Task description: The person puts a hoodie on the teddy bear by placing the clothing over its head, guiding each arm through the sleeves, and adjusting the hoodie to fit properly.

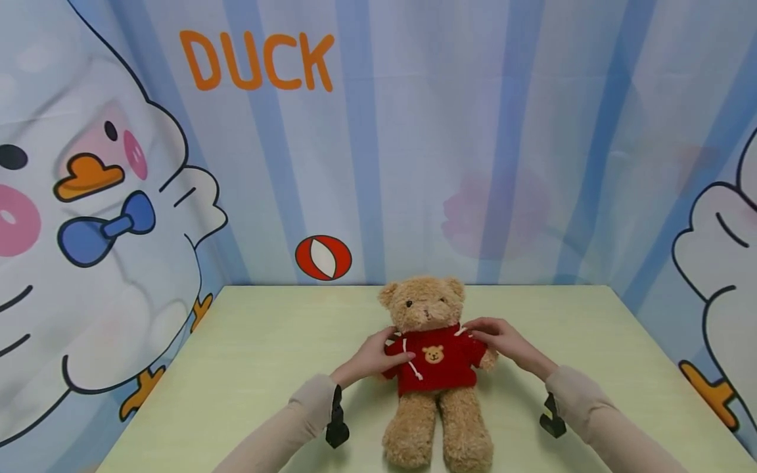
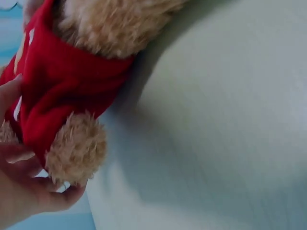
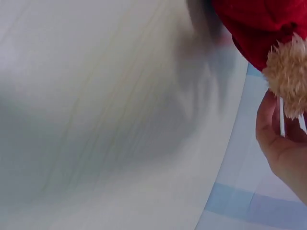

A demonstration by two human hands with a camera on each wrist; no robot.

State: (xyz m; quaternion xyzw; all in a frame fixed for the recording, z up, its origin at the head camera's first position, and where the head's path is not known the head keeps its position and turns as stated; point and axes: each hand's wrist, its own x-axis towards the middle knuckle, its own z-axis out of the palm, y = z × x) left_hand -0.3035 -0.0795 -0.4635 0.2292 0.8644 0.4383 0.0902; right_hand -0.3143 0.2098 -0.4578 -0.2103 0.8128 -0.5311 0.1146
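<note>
A tan teddy bear (image 1: 427,305) in a red hoodie (image 1: 414,378) is upright on the table, facing the head camera. My left hand (image 1: 374,353) grips the bear at its shoulder on the left, thumb on the hoodie's front; the left wrist view shows the fingers (image 2: 62,199) behind its furry paw (image 2: 76,148). One white drawstring (image 1: 412,361) hangs beside that thumb. At the other shoulder, my right hand (image 1: 510,341) pinches the other white drawstring (image 1: 460,331) near the collar. In the right wrist view that hand (image 3: 283,148) is partly cut off, behind a paw (image 3: 288,72).
The pale green table (image 1: 284,328) meets a blue-striped curtain (image 1: 402,164) at its back edge. Cartoon ducks are printed on the left and right sides of the curtain. A dark wrist mount (image 1: 337,420) sits under the left sleeve, and another (image 1: 552,417) under the right.
</note>
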